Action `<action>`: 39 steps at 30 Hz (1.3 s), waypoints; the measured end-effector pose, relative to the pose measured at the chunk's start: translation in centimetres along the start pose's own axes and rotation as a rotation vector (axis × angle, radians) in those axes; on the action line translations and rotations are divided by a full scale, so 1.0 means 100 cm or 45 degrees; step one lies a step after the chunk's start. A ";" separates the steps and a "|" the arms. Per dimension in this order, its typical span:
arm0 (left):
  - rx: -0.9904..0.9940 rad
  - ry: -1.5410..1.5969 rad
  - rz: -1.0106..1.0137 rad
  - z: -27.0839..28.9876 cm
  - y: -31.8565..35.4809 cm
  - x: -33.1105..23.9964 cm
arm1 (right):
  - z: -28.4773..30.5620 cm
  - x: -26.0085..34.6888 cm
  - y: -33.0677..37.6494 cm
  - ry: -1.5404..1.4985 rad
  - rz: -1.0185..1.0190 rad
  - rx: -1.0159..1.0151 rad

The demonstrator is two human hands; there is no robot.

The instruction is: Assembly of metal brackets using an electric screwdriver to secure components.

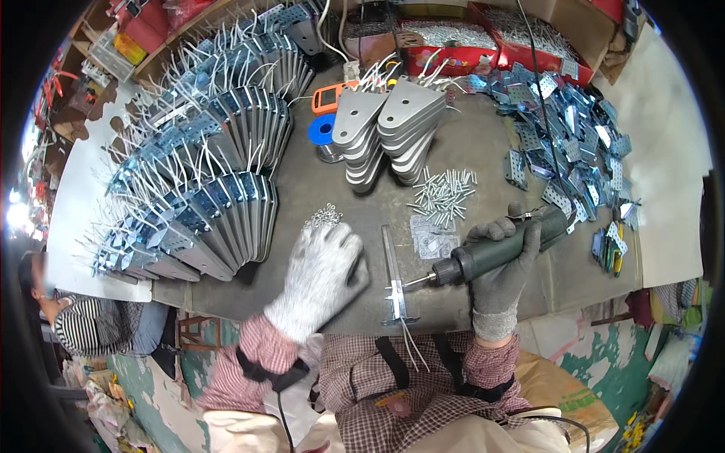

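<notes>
My left hand (321, 275), in a white knit glove, is curled closed just in front of a small pile of metal nuts (325, 215); its fingertips are hidden. My right hand (502, 275), in a grey glove, is wrapped around a dark green electric screwdriver (491, 257). The screwdriver points left, its bit at a narrow metal part (394, 283) standing on edge near the table's front. Two white wires (411, 343) hang from that part over the edge. Whether the bit touches it I cannot tell. Between the hands and the back lie loose screws (445, 192) and a clear plastic bag (434, 238).
Rows of grey plates with blue metal brackets and wires (219, 200) fill the left side. Two stacks of grey plates (408, 113) stand at the back by a blue solder spool (323, 130) and orange meter (326, 98). Loose brackets (574, 128) heap at right. A person (87, 325) sits at far left.
</notes>
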State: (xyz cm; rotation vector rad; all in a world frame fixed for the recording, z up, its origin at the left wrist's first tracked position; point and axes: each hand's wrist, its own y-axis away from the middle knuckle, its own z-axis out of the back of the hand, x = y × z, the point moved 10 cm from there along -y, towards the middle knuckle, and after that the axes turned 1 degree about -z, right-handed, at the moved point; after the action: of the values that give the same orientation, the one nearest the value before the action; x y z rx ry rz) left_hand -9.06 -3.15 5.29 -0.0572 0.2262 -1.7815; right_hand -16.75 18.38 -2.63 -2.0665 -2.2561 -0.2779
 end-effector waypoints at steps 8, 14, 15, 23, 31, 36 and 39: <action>-0.247 1.038 0.111 -0.002 0.040 -0.017 | 0.000 -0.005 0.002 -0.019 -0.005 -0.039; -0.318 0.817 0.060 0.007 0.042 -0.025 | 0.006 -0.010 0.003 -0.022 -0.027 -0.059; -0.340 0.807 0.061 0.008 0.042 -0.026 | 0.006 -0.011 0.003 -0.011 -0.033 -0.065; -0.471 0.825 0.135 0.000 0.051 -0.025 | 0.008 -0.010 0.001 0.043 -0.017 -0.072; -0.352 0.971 0.134 -0.006 0.056 -0.023 | 0.012 -0.007 0.000 0.094 -0.021 -0.079; -0.250 0.505 0.217 0.016 0.067 0.008 | 0.012 -0.008 -0.001 0.145 -0.032 -0.088; -0.201 0.394 0.315 0.024 0.082 0.024 | 0.013 -0.008 0.001 0.153 -0.025 -0.103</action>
State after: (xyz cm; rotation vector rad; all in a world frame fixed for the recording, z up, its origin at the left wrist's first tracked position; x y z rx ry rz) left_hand -1.32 -7.42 5.94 0.1301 0.5729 -1.5177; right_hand -16.52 17.80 -4.08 -2.0072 -2.2310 -0.4887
